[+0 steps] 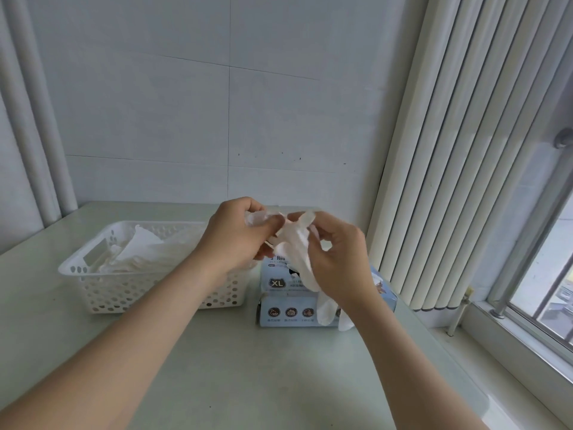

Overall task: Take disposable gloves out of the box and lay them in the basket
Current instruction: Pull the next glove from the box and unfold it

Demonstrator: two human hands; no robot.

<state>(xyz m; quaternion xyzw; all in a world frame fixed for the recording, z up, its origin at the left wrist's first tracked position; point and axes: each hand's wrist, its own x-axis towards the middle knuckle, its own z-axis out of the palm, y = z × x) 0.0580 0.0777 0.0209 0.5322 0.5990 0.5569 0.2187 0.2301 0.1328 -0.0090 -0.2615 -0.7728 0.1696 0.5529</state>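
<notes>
The left hand (235,235) and right hand (339,259) both pinch one translucent glove (299,242) above the glove box (279,302), its length hanging downward, while the white basket (124,276) lies leftward, nearer the left hand.

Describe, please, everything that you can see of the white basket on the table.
The basket is white plastic, rectangular, its walls pierced with rows of small holes, with a slot handle in its left end. It stands upright on the pale table, left of the glove box. Crumpled translucent gloves lie inside. The person's left forearm crosses in front of its right part.
</notes>
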